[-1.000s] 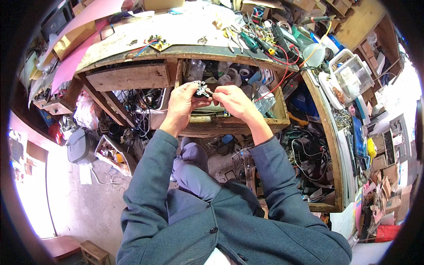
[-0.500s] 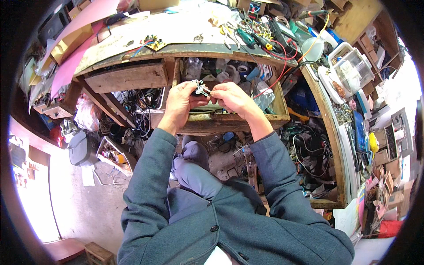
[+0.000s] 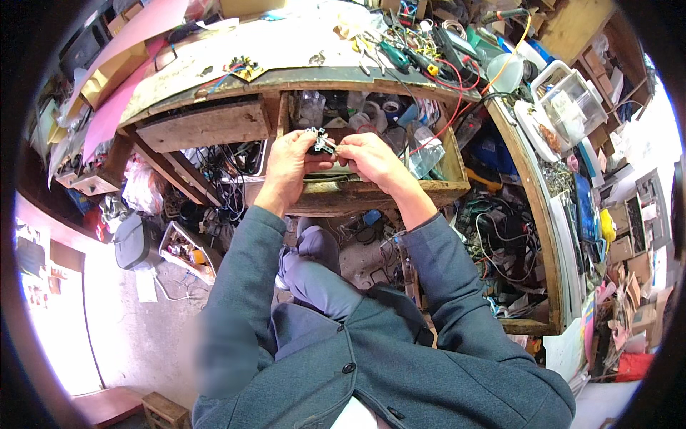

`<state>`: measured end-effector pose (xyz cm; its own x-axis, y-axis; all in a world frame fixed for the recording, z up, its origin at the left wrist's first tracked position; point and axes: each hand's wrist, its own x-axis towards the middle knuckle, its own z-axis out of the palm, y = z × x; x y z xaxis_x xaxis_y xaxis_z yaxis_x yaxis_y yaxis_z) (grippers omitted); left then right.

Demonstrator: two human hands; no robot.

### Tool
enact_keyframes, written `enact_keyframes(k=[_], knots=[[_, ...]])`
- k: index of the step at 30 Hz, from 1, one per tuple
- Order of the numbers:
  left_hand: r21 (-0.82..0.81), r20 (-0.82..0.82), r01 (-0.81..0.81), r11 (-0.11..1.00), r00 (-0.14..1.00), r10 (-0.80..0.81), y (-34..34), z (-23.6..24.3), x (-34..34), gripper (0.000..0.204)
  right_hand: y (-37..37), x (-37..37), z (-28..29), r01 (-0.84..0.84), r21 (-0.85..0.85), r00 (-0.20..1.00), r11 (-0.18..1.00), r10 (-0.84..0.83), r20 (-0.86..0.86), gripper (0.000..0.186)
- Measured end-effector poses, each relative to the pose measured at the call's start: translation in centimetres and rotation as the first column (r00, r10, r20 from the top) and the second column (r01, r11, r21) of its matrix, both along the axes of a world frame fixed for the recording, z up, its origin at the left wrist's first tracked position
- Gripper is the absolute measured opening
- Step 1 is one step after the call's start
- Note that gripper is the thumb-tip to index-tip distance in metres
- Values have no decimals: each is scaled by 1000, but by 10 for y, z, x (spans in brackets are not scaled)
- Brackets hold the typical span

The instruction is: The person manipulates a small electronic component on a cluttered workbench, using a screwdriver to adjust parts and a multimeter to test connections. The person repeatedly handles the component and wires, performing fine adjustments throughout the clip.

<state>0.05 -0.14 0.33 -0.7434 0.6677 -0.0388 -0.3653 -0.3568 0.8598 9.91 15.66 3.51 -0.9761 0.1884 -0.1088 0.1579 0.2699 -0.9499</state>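
Note:
Over the open wooden drawer (image 3: 421, 191), both hands meet at a small silvery metal part with several prongs (image 3: 323, 140). My left hand (image 3: 291, 163) grips its left side between thumb and fingers, the other fingers curled beneath. My right hand (image 3: 368, 159) is closed in a pinch at the part's right side, fingertips beside a thin light piece. Whether that piece belongs to the part or is separate, I cannot tell. Clear plastic bags and rolls of tape (image 3: 391, 107) lie in the drawer behind the hands.
Beyond the drawer, the workbench (image 3: 293, 50) carries a small circuit board with wires (image 3: 244, 68), a green-handled tool (image 3: 393, 56) and tangled cables. A clear plastic container (image 3: 569, 107) stands at right. On the floor at left are a grey bin (image 3: 136, 242) and a box of odds and ends (image 3: 187, 252).
Both hands stay over the drawer, holding the same part. They have shifted very slightly to the left, and the right fingertips sit a little closer to the part.

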Motion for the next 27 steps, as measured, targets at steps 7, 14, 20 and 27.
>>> enact_keyframes(k=[7,14,20,27], knots=[[-4,-19,5,1000,1000,-5,0,-5,-5,22,-1,-2,-2,0,20,999,1000,1,-51,25],[23,-12,31,999,999,-30,1,-10,-9,26,1,-4,-4,16,-33,999,999,-17,-40,30],[23,-8,41,999,999,-41,-2,-8,-8,27,2,-3,-5,-28,-53,997,998,24,-71,26],[35,-2,61,998,998,-61,-2,-7,-9,28,3,-3,-4,-8,-117,1000,993,5,-30,27]])
